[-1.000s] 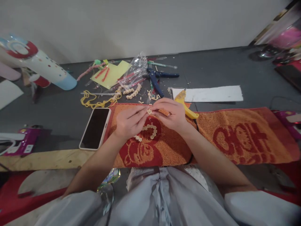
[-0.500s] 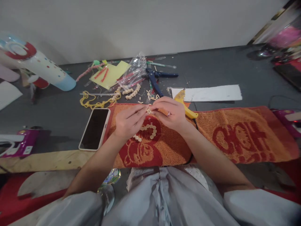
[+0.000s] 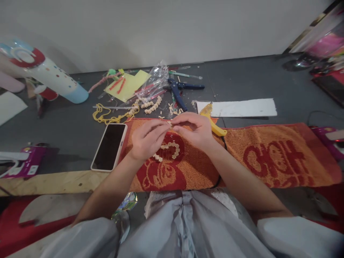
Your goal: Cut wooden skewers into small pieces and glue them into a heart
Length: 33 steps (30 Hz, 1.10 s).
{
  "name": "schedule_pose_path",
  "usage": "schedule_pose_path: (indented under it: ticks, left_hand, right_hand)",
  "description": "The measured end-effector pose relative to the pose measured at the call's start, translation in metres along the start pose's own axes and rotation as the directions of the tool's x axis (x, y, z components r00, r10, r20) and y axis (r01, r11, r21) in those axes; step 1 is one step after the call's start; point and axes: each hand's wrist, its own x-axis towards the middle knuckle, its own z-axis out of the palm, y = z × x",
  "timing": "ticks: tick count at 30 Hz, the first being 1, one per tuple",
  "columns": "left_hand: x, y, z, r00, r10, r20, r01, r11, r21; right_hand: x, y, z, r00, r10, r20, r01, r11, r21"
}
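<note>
Over an orange and red towel (image 3: pixel 199 165), my left hand (image 3: pixel 147 139) and my right hand (image 3: pixel 195 129) meet at the fingertips. Between them is a small cream-coloured piece (image 3: pixel 169 124), pinched by both; its exact kind is too small to tell. On the towel just below lies a curved chain of similar cream pieces (image 3: pixel 176 150), partly hidden by my left hand. Close to my right hand rests a yellow glue gun (image 3: pixel 215 126). Short cream sticks (image 3: pixel 171 107) are scattered beyond my fingers, near blue-handled cutters (image 3: pixel 178 94).
A phone (image 3: pixel 109 147) lies left of the towel. Behind it are yellow string (image 3: pixel 103 115), more cream chains (image 3: pixel 153 106), yellow paper (image 3: pixel 129 86) and clear plastic wrap (image 3: pixel 158 77). A bottle (image 3: pixel 60 80) leans at the far left. A white strip (image 3: pixel 242 107) lies behind the towel.
The small cream piece has turned slightly between my fingertips, and less of it shows. Both hands stay in nearly the same place. The view has shifted a little.
</note>
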Motion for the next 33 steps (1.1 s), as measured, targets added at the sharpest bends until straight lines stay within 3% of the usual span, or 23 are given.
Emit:
schedule_pose_path:
  ticks: [7,12,21,33]
  left_hand:
    - [-0.005,-0.004,-0.007,0.995,0.079,0.067,-0.077,0.996,-0.044]
    - [-0.006,-0.002,-0.006,0.994,0.079,0.081,-0.072,0.993,-0.091]
    - [0.000,0.007,0.003,0.982,-0.190,0.001,0.189,0.976,-0.110]
    - [-0.001,0.003,0.009,0.971,-0.238,-0.016,0.229,0.951,-0.205]
  right_hand:
    - [0.001,0.008,0.004,0.991,0.130,0.024,-0.131,0.951,0.280]
    - [0.000,0.009,0.004,0.977,0.200,0.071,-0.212,0.927,0.309]
    - [-0.001,0.007,0.006,0.995,0.095,0.012,-0.095,0.959,0.266]
    - [-0.002,0.004,0.001,0.997,-0.058,0.041,0.055,0.995,0.082]
